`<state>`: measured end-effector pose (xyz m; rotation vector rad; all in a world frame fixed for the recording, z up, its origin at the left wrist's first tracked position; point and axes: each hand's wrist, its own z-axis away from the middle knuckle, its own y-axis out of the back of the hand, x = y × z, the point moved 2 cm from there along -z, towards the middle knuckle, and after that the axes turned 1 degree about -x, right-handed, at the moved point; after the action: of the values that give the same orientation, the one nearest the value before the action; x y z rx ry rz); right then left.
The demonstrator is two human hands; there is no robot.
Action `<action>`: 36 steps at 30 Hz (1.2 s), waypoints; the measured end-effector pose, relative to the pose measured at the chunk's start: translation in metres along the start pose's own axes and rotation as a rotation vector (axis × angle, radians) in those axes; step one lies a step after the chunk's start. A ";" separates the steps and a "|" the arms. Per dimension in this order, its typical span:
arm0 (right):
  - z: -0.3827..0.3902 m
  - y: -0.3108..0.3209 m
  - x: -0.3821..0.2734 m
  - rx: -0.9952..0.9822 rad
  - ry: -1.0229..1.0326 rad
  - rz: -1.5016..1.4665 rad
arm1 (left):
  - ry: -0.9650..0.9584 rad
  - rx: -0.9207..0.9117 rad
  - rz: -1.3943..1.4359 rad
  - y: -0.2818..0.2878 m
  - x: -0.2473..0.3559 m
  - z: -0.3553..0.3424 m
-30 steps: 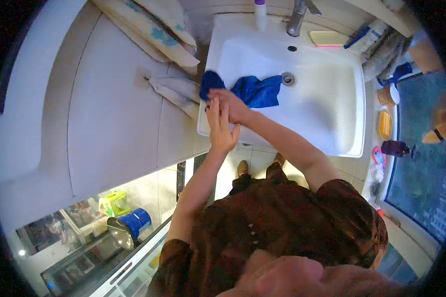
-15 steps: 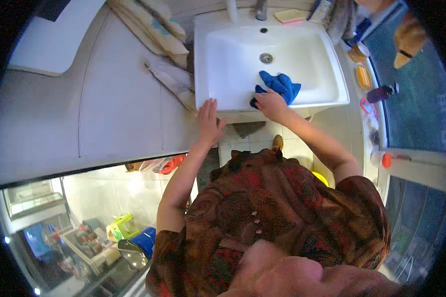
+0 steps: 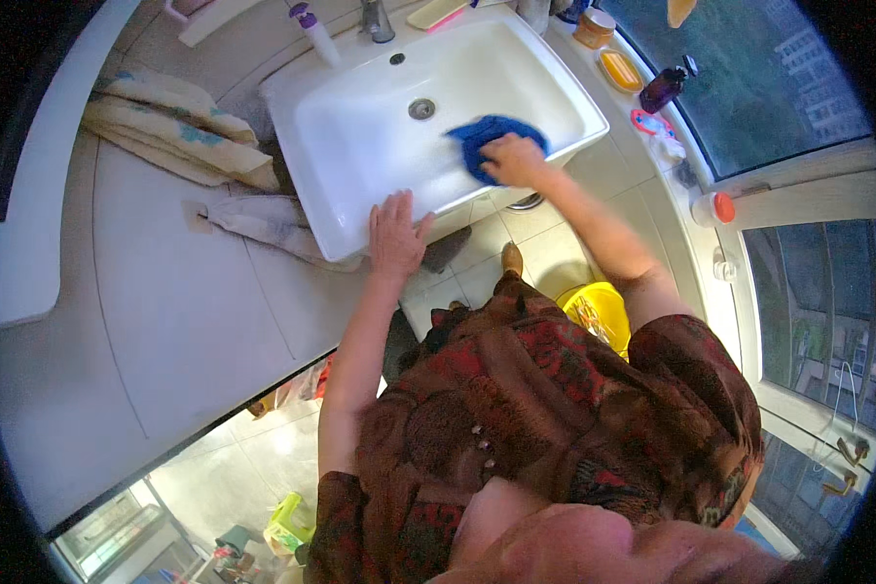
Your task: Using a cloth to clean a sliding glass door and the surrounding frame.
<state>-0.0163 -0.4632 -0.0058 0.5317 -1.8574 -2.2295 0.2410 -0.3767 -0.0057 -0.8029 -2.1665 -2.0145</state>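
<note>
Right hand (image 3: 516, 161) on rumpled blue cloth (image 3: 504, 128), fingertips obscured, can't tell if pinching; left hand (image 3: 397, 238), fingers parted, at glossy washbasin (image 3: 350, 127).

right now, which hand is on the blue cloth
The right hand, curled over the blue cloth; the left hand rests open on the sink rim.

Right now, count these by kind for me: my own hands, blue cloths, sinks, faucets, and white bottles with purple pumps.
Hands: 2 (left hand, right hand)
Blue cloth: 1
Sink: 1
Faucet: 1
White bottle with purple pump: 1
Total: 6
</note>
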 end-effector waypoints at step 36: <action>-0.122 0.021 0.125 0.259 -0.102 0.461 | -0.010 -0.470 -0.114 -0.011 0.031 -0.070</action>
<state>-0.0853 -0.6243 -0.0228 0.0129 -2.0750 -1.7594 0.1892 -0.4332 0.0057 -0.7415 -1.7958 -2.6306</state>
